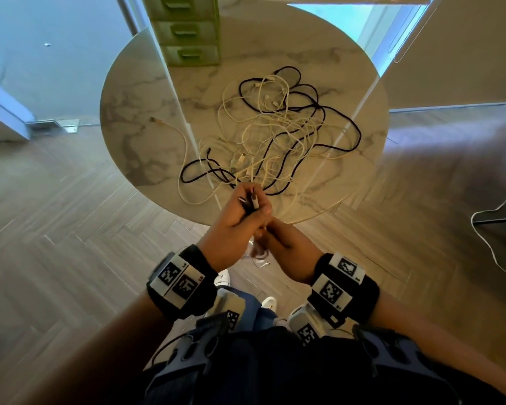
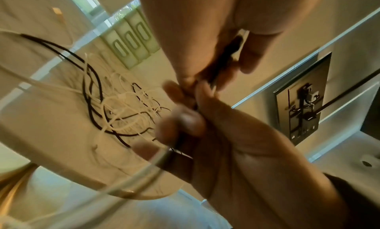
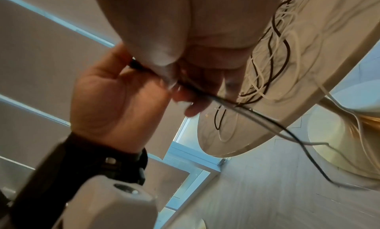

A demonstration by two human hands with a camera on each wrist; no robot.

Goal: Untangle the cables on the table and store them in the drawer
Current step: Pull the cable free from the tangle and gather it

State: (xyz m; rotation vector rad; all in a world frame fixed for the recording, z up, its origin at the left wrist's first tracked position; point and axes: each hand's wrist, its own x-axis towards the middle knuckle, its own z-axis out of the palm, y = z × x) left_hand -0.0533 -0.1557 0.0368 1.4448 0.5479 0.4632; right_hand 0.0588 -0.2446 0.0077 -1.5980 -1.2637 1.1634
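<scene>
Your left hand (image 1: 234,226) and right hand (image 1: 287,247) both grip cable ends (image 1: 250,200) at the counter (image 1: 135,112) near edge; tangled cables (image 1: 278,127) run ahead toward the drawers (image 1: 192,54).

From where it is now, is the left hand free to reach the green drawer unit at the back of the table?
Probably not yet. The left hand grips cable ends, and the drawer unit stands at the far edge of the table, beyond the cable tangle. All its drawers look closed.
</scene>
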